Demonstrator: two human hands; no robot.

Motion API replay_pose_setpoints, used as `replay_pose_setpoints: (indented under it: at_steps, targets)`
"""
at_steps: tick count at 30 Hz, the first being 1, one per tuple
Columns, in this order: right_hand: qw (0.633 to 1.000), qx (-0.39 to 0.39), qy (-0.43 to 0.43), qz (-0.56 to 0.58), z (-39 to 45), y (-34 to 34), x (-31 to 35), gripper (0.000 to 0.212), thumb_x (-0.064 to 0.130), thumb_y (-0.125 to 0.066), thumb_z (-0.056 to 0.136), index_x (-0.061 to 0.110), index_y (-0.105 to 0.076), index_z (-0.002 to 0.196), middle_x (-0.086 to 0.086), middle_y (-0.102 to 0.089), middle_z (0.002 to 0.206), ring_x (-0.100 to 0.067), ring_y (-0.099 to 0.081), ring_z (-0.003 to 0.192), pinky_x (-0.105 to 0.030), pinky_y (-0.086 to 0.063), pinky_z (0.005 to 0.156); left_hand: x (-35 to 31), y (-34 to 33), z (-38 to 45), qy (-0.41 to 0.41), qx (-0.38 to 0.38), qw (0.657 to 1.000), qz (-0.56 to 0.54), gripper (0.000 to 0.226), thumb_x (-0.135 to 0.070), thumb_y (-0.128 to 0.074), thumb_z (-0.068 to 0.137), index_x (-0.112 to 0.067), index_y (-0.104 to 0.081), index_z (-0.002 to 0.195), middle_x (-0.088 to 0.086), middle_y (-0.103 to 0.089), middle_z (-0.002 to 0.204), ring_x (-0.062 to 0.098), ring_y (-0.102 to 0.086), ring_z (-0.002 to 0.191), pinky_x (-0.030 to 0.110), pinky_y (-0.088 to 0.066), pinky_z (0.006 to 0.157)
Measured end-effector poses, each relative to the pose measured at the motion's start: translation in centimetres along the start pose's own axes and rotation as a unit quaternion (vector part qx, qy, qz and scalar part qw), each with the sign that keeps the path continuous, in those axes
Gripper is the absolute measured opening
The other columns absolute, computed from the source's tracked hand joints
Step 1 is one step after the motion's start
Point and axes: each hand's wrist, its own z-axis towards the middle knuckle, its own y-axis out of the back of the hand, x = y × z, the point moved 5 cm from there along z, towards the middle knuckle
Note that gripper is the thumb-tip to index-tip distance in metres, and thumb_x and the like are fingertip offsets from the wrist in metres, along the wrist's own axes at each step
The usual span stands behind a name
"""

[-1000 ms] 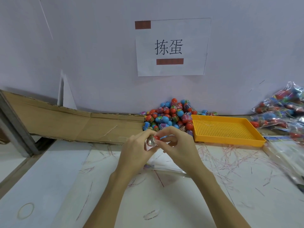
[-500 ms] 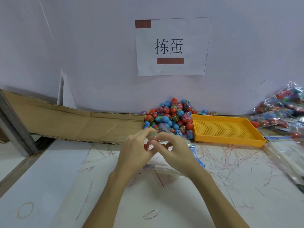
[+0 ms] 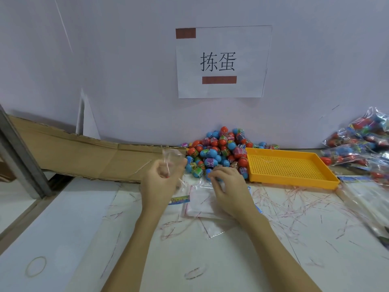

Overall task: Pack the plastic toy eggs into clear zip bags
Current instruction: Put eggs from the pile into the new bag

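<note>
A heap of red and blue plastic toy eggs [image 3: 219, 147] lies against the back wall. My left hand [image 3: 161, 183] holds up a small clear zip bag [image 3: 171, 158] just left of the heap; something red shows through it by my fingers. My right hand [image 3: 228, 186] is at the heap's front edge, its fingertips curled over a blue egg [image 3: 208, 173]. Flat empty clear bags [image 3: 199, 202] lie on the table under and beside my right hand.
A yellow perforated tray [image 3: 290, 165] sits right of the heap. Filled bags of eggs [image 3: 357, 144] pile up at the far right. Flattened cardboard [image 3: 84, 152] leans at the back left. Thin red-and-white strips [image 3: 294, 207] litter the table, and a rubber band [image 3: 35, 266] lies near left.
My hands were together in front of the heap, working an egg and a bag. They have parted: the left lifted the bag leftward, the right dropped to the heap's front.
</note>
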Motion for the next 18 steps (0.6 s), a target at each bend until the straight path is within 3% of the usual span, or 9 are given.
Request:
replay_pose_setpoints:
  at_steps: [3, 5, 8, 12, 15, 18]
  targets:
    - [0.994, 0.052, -0.005, -0.099, -0.1, -1.6, -0.4, 0.034, 0.044, -0.044, 0.106, 0.034, -0.069, 0.126, 0.009, -0.049, 0.146, -0.018, -0.031, 0.14, -0.039, -0.021, 0.11, 0.8, 0.0, 0.0, 0.131, 0.01, 0.984, -0.121, 0.079, -0.092, -0.064, 0.061, -0.023, -0.071, 0.099, -0.016, -0.071, 0.072, -0.001, -0.069, 0.069, 0.019, -0.056, 0.056]
    - [0.989, 0.058, -0.018, -0.134, 0.1, -2.1, -0.6, 0.037, 0.048, -0.037, 0.106, 0.039, -0.066, 0.128, 0.009, -0.043, 0.152, -0.019, -0.022, 0.145, -0.042, -0.013, 0.112, 1.6, -0.5, -0.1, 0.214, 0.041, 0.965, -0.145, 0.087, -0.101, -0.056, 0.056, -0.028, -0.074, 0.1, -0.007, -0.077, 0.092, 0.011, -0.074, 0.088, 0.028, -0.062, 0.072]
    - [0.992, 0.023, -0.006, -0.12, 0.3, -2.0, -0.3, 0.033, 0.044, -0.04, 0.107, 0.037, -0.068, 0.122, 0.009, -0.052, 0.14, -0.021, -0.028, 0.14, -0.043, -0.013, 0.11, 1.7, -1.3, 0.0, 0.27, 0.106, 0.929, -0.228, 0.082, -0.096, -0.056, 0.064, -0.025, -0.075, 0.101, -0.006, -0.08, 0.089, 0.014, -0.077, 0.076, 0.031, -0.062, 0.067]
    - [0.995, -0.092, 0.015, -0.033, 0.1, -0.3, 0.7, 0.019, 0.03, -0.059, 0.102, 0.03, -0.072, 0.115, 0.004, -0.063, 0.115, -0.022, -0.047, 0.117, -0.032, -0.02, 0.094, 1.1, -2.0, -0.1, 0.235, 0.166, 0.896, -0.338, 0.061, -0.045, -0.087, 0.07, -0.015, -0.07, 0.12, 0.003, -0.076, 0.093, 0.016, -0.074, 0.076, 0.029, -0.061, 0.068]
    - [0.991, -0.131, 0.012, 0.028, 0.1, 0.6, 1.2, 0.018, 0.024, -0.062, 0.1, 0.026, -0.069, 0.116, 0.001, -0.061, 0.1, -0.019, -0.052, 0.098, -0.033, -0.031, 0.084, 1.0, -1.9, -0.1, 0.166, 0.164, 0.932, -0.276, 0.054, -0.018, -0.088, 0.076, -0.022, -0.063, 0.124, 0.002, -0.077, 0.105, 0.025, -0.077, 0.086, 0.027, -0.061, 0.07]
    - [0.981, -0.158, 0.009, 0.112, -0.1, 1.7, 1.5, 0.015, 0.02, -0.061, 0.101, 0.022, -0.065, 0.115, 0.001, -0.058, 0.094, -0.017, -0.055, 0.087, -0.037, -0.049, 0.075, 0.3, -1.7, -0.2, 0.055, 0.178, 0.967, -0.172, 0.044, -0.013, -0.086, 0.083, -0.029, -0.067, 0.119, -0.007, -0.076, 0.106, 0.015, -0.075, 0.092, 0.03, -0.063, 0.074]
